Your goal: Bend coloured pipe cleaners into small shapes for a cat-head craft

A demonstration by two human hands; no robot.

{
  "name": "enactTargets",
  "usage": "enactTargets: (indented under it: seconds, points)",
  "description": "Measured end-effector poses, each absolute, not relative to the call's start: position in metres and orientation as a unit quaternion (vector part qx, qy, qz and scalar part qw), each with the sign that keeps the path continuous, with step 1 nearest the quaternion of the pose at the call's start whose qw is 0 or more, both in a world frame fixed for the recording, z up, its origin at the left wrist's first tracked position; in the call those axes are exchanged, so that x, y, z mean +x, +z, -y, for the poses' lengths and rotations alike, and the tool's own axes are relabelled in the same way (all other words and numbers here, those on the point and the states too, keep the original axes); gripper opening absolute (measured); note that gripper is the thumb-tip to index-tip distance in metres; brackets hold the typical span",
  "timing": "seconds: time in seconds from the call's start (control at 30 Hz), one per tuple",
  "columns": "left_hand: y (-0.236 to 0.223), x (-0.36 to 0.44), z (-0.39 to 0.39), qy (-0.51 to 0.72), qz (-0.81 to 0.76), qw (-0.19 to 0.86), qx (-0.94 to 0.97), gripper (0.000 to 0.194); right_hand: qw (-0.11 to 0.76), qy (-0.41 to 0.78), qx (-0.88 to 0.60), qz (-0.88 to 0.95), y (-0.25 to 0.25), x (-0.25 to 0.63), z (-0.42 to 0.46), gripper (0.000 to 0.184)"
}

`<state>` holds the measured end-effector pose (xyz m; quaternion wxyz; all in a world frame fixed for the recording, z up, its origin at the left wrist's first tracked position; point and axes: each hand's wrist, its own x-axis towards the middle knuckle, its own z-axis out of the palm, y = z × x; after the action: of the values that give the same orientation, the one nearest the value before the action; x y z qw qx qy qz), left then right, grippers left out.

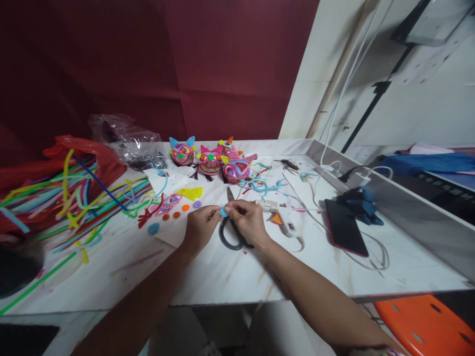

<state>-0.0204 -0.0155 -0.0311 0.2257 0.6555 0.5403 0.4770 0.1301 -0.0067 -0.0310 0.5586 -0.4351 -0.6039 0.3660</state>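
Note:
Between the fingertips of both hands is a small light-blue coil [223,211], apparently wound from pipe cleaner. My left hand [201,225] pinches it from the left, and my right hand [248,220] pinches it from the right. Beneath them lie black-handled scissors [230,242], their blades pointing away and the right handle partly covered by my right hand. Left of my hands a blue disc [153,229], orange discs [186,207] and a purple disc [197,204] rest on the table. Near them is a flat pink and purple piece [170,203] with dark-red strands.
Several colourful animal heads [211,160] stand at the back. Pipe cleaners [92,193] spill from a red bag [85,153] at left. At right are a hot glue gun [287,225], a phone [345,227] and loose cables. An orange stool [426,321] stands beside the table [222,291].

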Motion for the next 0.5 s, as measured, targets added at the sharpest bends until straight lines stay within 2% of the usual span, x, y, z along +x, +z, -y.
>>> enactTargets:
  seconds: [0.1, 0.27, 0.5]
  points:
    - [-0.0332, -0.0202, 0.0157, 0.486, -0.530, 0.265, 0.642, 0.021, 0.564, 0.348, -0.443, 0.604, -0.0311, 0.1297, 0.0066, 0.014]
    - [-0.0331, -0.0206, 0.0152, 0.486, -0.537, 0.259, 0.640, 0.018, 0.566, 0.333, -0.445, 0.609, -0.0290, 0.1273, 0.0092, 0.014]
    - [-0.0250, -0.0229, 0.0153, 0.480, -0.525, 0.306, 0.632, 0.020, 0.528, 0.405, -0.423, 0.615, -0.0275, 0.1319, 0.0059, 0.016]
